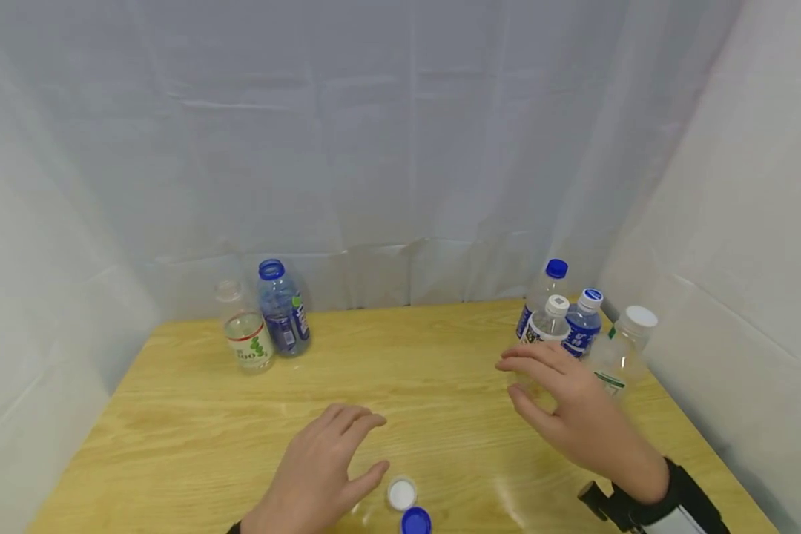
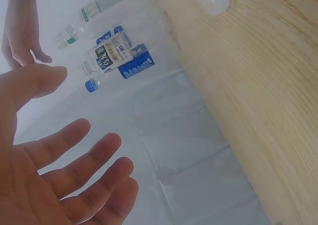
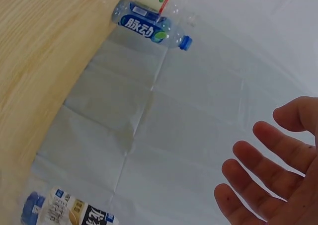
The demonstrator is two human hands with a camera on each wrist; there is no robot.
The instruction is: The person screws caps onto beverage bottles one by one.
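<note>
My left hand (image 1: 347, 445) hovers open over the front of the wooden table (image 1: 440, 371), fingers spread and holding nothing. A loose white cap (image 1: 401, 493) and a blue cap (image 1: 416, 521) lie just right of its thumb. My right hand (image 1: 541, 386) is open with straight fingers, close in front of a clear bottle with a white cap (image 1: 547, 322), and nothing lies in its palm (image 3: 278, 185). In the left wrist view the left hand's palm (image 2: 54, 175) is bare, and that bottle (image 2: 109, 56) shows beyond it.
Around that bottle stand a blue-capped bottle (image 1: 550, 285), a blue-labelled bottle (image 1: 584, 319) and a clear white-capped bottle (image 1: 624, 345). At the back left are an uncapped green-dotted bottle (image 1: 245, 334) and a blue bottle (image 1: 282, 308). White sheets wall in the table.
</note>
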